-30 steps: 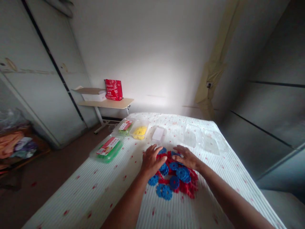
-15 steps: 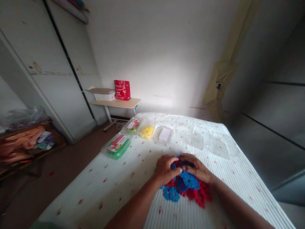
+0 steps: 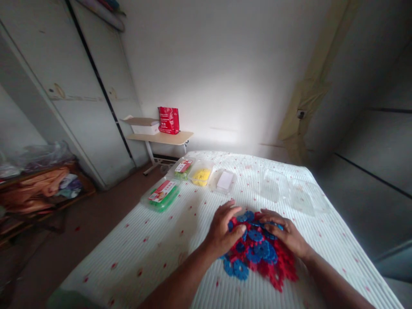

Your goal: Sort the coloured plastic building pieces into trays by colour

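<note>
A heap of flat blue and red snowflake-shaped plastic pieces (image 3: 257,257) lies on the white dotted bed sheet (image 3: 154,253) in front of me. My left hand (image 3: 223,229) rests flat on the left side of the heap, fingers stretched out. My right hand (image 3: 285,234) lies flat on the right side of the heap, fingers spread over the pieces. Neither hand grips a piece.
Beyond the heap stand a clear box of green pieces (image 3: 161,195), a second green box (image 3: 182,168), a box of yellow pieces (image 3: 201,175), a box with a white card (image 3: 224,182) and two empty clear boxes (image 3: 286,191). A small side table (image 3: 161,138) holds a red bag (image 3: 168,120).
Both hands, drawn together over the heap's far side half a second ago, have moved apart and flattened on it. The pieces are spread wider. The camera has shifted slightly.
</note>
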`<state>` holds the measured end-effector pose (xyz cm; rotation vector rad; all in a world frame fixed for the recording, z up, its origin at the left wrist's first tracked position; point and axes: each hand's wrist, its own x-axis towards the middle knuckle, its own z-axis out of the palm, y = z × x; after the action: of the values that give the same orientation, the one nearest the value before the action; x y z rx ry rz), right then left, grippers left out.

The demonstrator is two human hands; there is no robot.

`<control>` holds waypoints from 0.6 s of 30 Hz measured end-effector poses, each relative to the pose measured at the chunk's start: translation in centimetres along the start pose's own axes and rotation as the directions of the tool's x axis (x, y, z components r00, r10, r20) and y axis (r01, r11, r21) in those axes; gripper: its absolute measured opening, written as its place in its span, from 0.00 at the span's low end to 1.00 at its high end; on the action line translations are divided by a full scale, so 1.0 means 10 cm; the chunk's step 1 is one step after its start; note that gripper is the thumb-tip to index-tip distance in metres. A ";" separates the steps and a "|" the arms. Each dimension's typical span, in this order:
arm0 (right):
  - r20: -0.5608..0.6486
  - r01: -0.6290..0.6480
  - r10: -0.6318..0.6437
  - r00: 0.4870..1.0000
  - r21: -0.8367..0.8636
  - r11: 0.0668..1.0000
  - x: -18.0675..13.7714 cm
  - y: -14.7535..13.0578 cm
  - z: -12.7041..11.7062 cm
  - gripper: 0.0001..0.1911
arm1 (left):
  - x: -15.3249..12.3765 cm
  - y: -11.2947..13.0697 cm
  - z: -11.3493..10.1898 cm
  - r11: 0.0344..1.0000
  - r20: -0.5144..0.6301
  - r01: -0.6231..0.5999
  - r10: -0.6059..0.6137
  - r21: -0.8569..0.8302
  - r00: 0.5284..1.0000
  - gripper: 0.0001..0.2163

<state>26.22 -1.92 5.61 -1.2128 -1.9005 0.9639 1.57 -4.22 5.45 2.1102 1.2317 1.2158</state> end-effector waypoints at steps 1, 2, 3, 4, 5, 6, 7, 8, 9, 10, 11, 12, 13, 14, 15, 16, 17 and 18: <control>-0.009 -0.003 0.003 1.000 0.000 1.000 0.00 0.00 0.00 0.16 | 0.01 -0.06 -0.14 0.999 -0.072 -0.017 0.020 0.031 0.997 0.20; -0.017 -0.004 0.005 1.000 0.003 1.000 0.01 0.01 0.00 0.17 | 0.01 -0.13 -0.30 0.995 -0.139 -0.019 0.033 0.097 0.990 0.21; -0.024 -0.004 0.004 1.000 0.007 1.000 0.01 0.01 0.00 0.17 | 0.01 -0.21 -0.47 0.983 -0.241 0.010 0.035 0.181 0.970 0.21; -0.032 -0.001 0.001 0.999 0.013 1.000 0.01 0.01 0.00 0.17 | -0.01 -0.30 -0.64 0.962 -0.338 0.070 0.025 0.265 0.941 0.21; -0.042 0.004 -0.003 0.999 0.018 1.000 0.02 0.01 0.00 0.17 | -0.03 -0.40 -0.82 0.931 -0.426 0.141 0.017 0.337 0.905 0.22; -0.050 0.009 -0.008 0.999 0.024 1.000 0.02 0.01 -0.01 0.17 | -0.07 -0.51 -0.99 0.893 -0.497 0.232 -0.011 0.387 0.868 0.24; -0.058 0.014 -0.012 0.998 0.029 0.999 0.02 0.00 -0.01 0.17 | -0.12 -0.61 -1.14 0.844 -0.541 0.332 -0.059 0.421 0.839 0.27; -0.067 0.018 -0.016 0.998 0.033 0.999 0.03 0.00 -0.02 0.16 | -0.17 -0.72 -1.27 0.789 -0.579 0.433 -0.122 0.436 0.806 0.30; -0.078 0.022 -0.019 0.997 0.038 0.999 0.03 -0.01 -0.02 0.16 | -0.22 -0.82 -1.38 0.739 -0.601 0.515 -0.187 0.435 0.777 0.34; -0.089 0.024 -0.020 0.996 0.042 0.999 0.04 -0.02 -0.03 0.16 | -0.27 -0.92 -1.46 0.700 -0.607 0.575 -0.253 0.424 0.754 0.38; -0.097 0.025 -0.021 0.995 0.044 0.999 0.04 -0.02 -0.03 0.16 | -0.32 -1.00 -1.51 0.674 -0.604 0.617 -0.309 0.406 0.735 0.40; -0.101 0.025 -0.021 0.995 0.044 0.999 0.04 -0.02 -0.03 0.16 | -0.35 -1.07 -1.53 0.666 -0.587 0.640 -0.358 0.385 0.726 0.42; -0.102 0.025 -0.021 0.995 0.041 0.999 0.04 -0.02 -0.03 0.16 | -0.38 -1.12 -1.55 0.670 -0.567 0.648 -0.394 0.362 0.724 0.42; -0.100 0.025 -0.021 0.995 0.038 0.999 0.04 -0.02 -0.03 0.16 | -0.39 -1.15 -1.54 0.682 -0.550 0.648 -0.415 0.339 0.724 0.42; -0.097 0.026 -0.023 0.995 0.034 0.999 0.04 -0.01 -0.02 0.16 | -0.40 -1.18 -1.53 0.698 -0.542 0.642 -0.422 0.317 0.727 0.40; -0.097 0.028 -0.025 0.995 0.030 0.999 0.03 -0.01 -0.02 0.16 | -0.39 -1.19 -1.52 0.714 -0.548 0.635 -0.418 0.294 0.724 0.38; -0.102 0.030 -0.027 0.994 0.030 0.999 0.03 -0.01 -0.02 0.16 | -0.39 -1.20 -1.51 0.729 -0.563 0.627 -0.407 0.273 0.719 0.36; -0.109 0.031 -0.027 0.994 0.030 0.999 0.02 -0.01 -0.02 0.16 | -0.38 -1.20 -1.50 0.743 -0.580 0.618 -0.394 0.256 0.713 0.34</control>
<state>26.23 -1.69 5.81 -1.1915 -1.8067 0.8917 -17.84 -2.25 3.31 1.5154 2.3426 1.3219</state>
